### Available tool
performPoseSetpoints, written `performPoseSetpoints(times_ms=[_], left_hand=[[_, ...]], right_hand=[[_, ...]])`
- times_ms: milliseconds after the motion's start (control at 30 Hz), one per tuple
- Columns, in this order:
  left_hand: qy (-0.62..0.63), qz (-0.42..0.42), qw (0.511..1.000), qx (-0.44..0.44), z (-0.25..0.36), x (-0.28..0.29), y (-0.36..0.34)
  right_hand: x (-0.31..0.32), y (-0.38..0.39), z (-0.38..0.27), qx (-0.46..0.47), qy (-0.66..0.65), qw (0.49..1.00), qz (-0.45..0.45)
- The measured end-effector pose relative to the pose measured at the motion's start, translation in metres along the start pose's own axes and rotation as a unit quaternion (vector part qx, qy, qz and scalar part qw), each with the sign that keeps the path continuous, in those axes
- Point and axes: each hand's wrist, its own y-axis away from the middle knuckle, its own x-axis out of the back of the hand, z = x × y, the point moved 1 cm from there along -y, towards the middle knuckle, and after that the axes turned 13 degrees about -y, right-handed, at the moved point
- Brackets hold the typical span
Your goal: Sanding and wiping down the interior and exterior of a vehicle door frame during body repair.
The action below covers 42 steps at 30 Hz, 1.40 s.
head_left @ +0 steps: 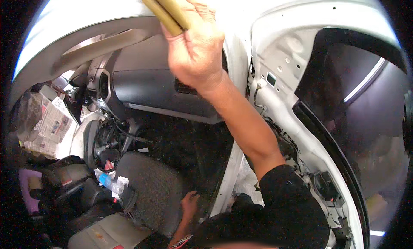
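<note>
My right hand (pixel 193 47) is closed on an olive-yellow flat pad (pixel 167 10) at the upper edge of the white car's door opening, with its arm stretched over the dark dashboard (pixel 146 83). My left hand (pixel 190 201) is low beside the grey front seat (pixel 150 189), its fingers loosely bent and apart, with nothing visible in them.
The open white door (pixel 279 85), with exposed inner panel and dark window, fills the right. Inside at left are newspapers (pixel 51 120), black cables (pixel 114 137), a blue-labelled plastic bottle (pixel 109 182) and more seats (pixel 107 232). The sill (pixel 226 180) runs below my arm.
</note>
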Motion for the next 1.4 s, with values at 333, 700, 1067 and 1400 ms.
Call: performPoseSetpoints(times_ms=[333,700,1067,1400], left_hand=[[-0.059,-0.013,0.998,-0.012,0.048,0.001,-0.019],[0.025,0.006,0.999,-0.046,0.040,0.008,-0.013],[-0.029,-0.009,0.997,-0.066,0.063,0.011,-0.013],[-0.075,-0.064,0.995,-0.004,0.036,0.009,-0.009]], right_hand=[[0.026,0.029,0.038,-0.062,0.091,0.991,0.076],[0.045,0.038,0.050,-0.306,0.122,0.934,0.137],[0.080,0.058,0.107,-0.351,0.185,0.906,0.147],[0.073,0.038,0.062,-0.355,0.180,0.912,0.095]])
